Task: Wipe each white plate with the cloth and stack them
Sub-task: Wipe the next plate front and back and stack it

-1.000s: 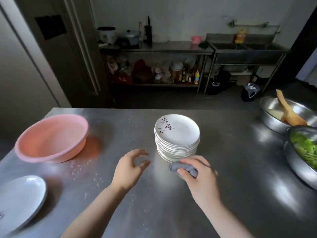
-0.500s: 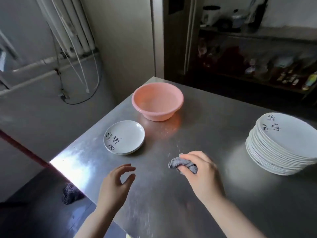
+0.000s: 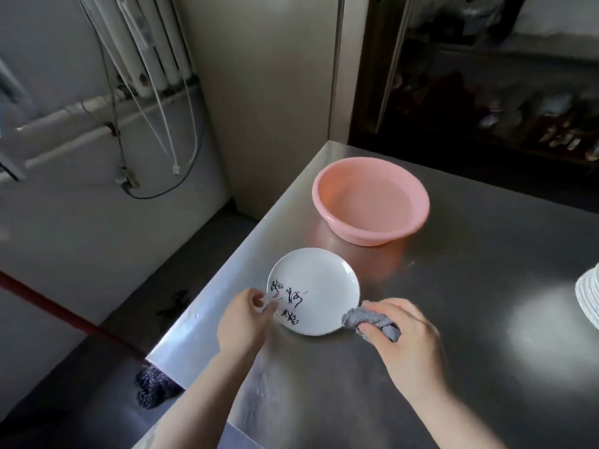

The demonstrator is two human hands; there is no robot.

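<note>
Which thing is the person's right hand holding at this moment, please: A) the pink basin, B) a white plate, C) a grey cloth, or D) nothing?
C: the right hand has its fingers curled round the bunched grey cloth, beside the white plate.

Dim, flat room light overall, with the steel bench point(image 3: 470, 319) catching soft glare — one pale patch at 3 o'clock beside the stacked plates point(image 3: 588, 301), a brighter strip along its edge at 8 o'clock. The pink basin point(image 3: 371, 205) throws a rosy reflection onto the metal just below it. The shelves point(image 3: 518, 92) at 1 o'clock sit in deep shadow, smeared and unreadable. Wide-angle bending bows the pipes point(image 3: 142, 43) at 11 o'clock — both hands look slightly soft.
</note>
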